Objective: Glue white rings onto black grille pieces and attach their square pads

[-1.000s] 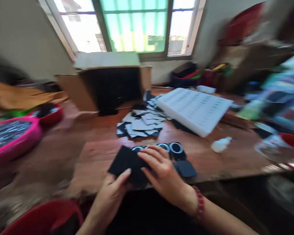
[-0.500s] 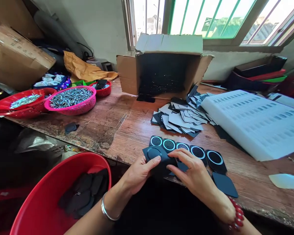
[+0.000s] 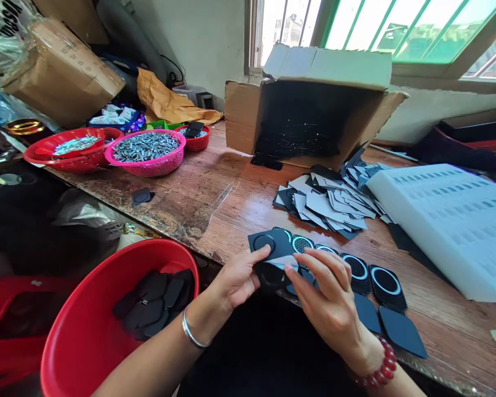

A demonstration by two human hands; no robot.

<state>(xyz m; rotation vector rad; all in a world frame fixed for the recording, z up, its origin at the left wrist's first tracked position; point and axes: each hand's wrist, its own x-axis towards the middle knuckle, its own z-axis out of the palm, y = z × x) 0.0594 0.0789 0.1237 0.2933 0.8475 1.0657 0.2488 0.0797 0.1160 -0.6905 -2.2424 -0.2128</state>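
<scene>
My left hand grips a dark square sheet with a ring outline, its thumb pressed on top. Beneath the sheet is a black piece, partly hidden by my fingers. My right hand pinches the sheet's near right edge, where a pale underside shows. Just beyond my hands lies a row of black square pieces with pale rings. Plain dark squares lie nearer the table edge, some hidden behind my right hand.
A pile of dark and white sheets lies before an open cardboard box. White foam is at right. A red tub holds black pieces below the table's left edge. A pink basket of metal parts stands back left.
The sheet's near edge has been lifted, and its pale underside now shows above the black piece. The camera view has turned left, so the table things appear farther right.
</scene>
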